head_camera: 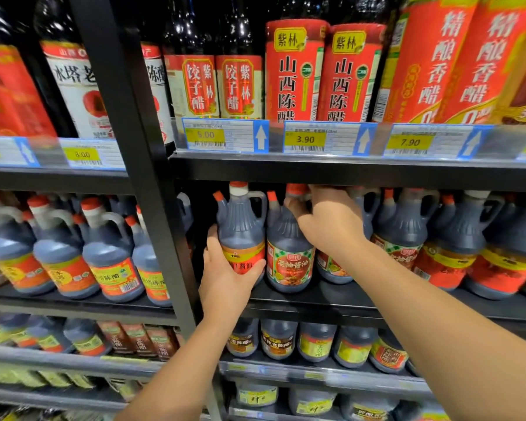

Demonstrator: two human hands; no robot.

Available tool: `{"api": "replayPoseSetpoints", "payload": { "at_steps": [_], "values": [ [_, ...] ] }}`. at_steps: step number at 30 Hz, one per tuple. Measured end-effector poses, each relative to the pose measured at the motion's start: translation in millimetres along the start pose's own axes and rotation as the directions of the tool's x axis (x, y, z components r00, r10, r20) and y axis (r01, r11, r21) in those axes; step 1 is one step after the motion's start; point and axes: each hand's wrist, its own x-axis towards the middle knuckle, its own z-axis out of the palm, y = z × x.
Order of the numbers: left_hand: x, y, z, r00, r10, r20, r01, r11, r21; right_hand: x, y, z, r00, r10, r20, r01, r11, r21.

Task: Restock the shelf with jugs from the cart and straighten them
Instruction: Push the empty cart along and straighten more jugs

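Centre frame, on the black metal shelf (346, 296): your left grip (228, 278) wraps fingers and thumb round the lower body of a dark plastic jug with an orange-red label (240, 226), upright at the row's left end. Your right grip (328, 223) curls round the top of the neighbouring dark jug with a green-checked label (289, 256), just beside it.

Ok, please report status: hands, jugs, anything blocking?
Left hand grips orange-label jug low down. Right hand grips green-label jug at its top. Upper shelf close over caps.
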Motion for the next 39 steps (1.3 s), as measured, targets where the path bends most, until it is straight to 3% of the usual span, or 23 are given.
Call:
{"api": "replayPoseSetpoints", "payload": {
  "at_steps": [22,26,30,34,39],
  "values": [
    [-15.4,4.6,-1.8,1.0,0.023,-0.01,-0.021,0.994,0.105,-11.5,6.9,6.9,0.978,-0.138,-0.155,0.163,0.974,0.159],
    [-26.0,16.9,-5.5,0.988,0.132,-0.074,-0.109,0.96,0.259,-21.0,28.1,4.4,0.976,-0.123,-0.178,0.139,0.987,0.078],
    [-36.2,29.8,-5.0,0.934,0.319,-0.16,-0.235,0.887,0.397,-31.5,54.2,-10.5,0.953,-0.12,-0.279,0.114,0.993,-0.039],
    [-43.1,42.0,5.1,0.889,0.448,-0.091,-0.355,0.801,0.482,-28.6,78.2,-20.7,0.974,-0.08,-0.21,0.054,0.99,-0.128],
    [-48.1,59.1,26.8,0.873,0.488,-0.028,-0.413,0.767,0.491,-14.0,88.0,-28.1,0.966,-0.11,-0.233,0.074,0.985,-0.159]
  ]
}}
